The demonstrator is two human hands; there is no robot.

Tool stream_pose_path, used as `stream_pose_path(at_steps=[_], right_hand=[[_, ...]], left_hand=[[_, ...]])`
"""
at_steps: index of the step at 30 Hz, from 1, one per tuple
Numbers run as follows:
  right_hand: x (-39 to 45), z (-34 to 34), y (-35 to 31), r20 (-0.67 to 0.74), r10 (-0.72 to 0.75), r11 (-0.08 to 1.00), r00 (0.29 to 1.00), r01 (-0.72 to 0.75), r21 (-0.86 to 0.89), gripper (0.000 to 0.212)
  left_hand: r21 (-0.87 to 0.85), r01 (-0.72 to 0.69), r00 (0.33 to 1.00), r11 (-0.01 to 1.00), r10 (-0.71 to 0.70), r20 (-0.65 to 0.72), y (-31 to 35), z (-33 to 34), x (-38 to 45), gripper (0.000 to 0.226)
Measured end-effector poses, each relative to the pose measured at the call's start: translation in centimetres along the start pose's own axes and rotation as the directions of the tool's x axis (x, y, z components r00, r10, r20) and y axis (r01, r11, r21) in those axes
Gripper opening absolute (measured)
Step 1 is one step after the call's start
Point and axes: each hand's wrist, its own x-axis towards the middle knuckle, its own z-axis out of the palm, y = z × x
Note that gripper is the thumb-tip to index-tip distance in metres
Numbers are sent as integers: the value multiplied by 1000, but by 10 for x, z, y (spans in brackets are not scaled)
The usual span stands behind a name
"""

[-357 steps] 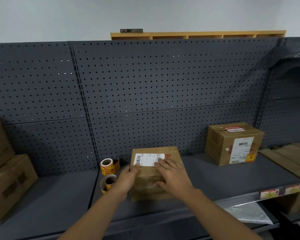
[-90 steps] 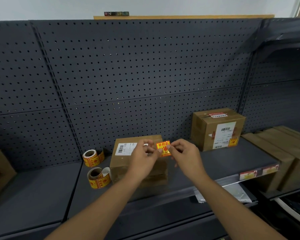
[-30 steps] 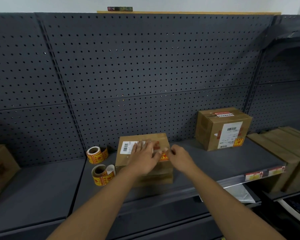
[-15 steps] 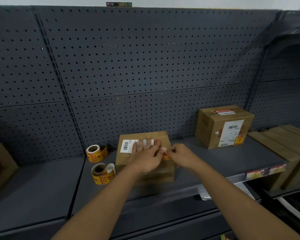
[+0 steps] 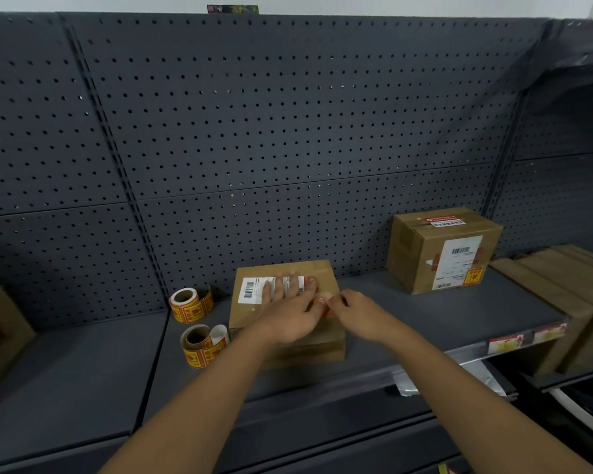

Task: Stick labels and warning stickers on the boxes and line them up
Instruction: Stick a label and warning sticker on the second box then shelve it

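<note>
Sticker (image 5: 322,304) now down on box (image 5: 288,323) top, no longer held up. L hand (image 5: 288,313) flat, fingers straight, pressing it; R hand (image 5: 356,313) pinches its edge. 2nd label nearly done.

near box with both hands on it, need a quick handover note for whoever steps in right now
Left hand: flat on the near box, fingers over its white label.
Right hand: fingertips on the warning sticker on top; grip unclear.
Sticker rolls sit left of it.
Done: far box labelled and stickered.
Left: finish pressing the sticker, then line this box up with the far one.
</note>
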Motion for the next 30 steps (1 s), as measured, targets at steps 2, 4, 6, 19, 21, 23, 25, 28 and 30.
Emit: stream_pose_path(at_steps=[2,4,6,19,21,23,25,28,30], right_hand=[[0,-4,2,58,-19,999,998,17,30,27],[-1,-8,5,91,-45,996,995,38,78,24],[-1,-10,3,99,-54,995,994,45,92,26],[8,-3,-9,-79,29,997,996,-35,-70,40],[8,-2,-7,-100,19,999,995,-24,-44,40],[9,-1,-7,-107,22,999,994,-25,-27,40],[8,0,-7,-112,32,999,993,-35,-29,40],[8,-4,-5,-99,58,998,993,-56,15,36],[7,-11,-4,-67,65,997,996,-62,39,38]], left_hand=[[5,-10,1000,1000,10,10,0,-2,-1,71],[22,-23,1000,1000,23,15,-1,-2,-1,70],[22,-30,999,999,30,13,-2,-1,0,66],[-63,23,960,998,-39,-277,1,13,11,40],[-63,24,965,998,-39,-259,2,12,10,40],[-57,19,963,998,-34,-266,3,11,9,39],[-42,10,963,999,-21,-270,3,12,7,40],[-59,2,983,998,-13,-183,0,6,5,47],[-68,9,994,998,-17,-110,-1,1,5,56]])
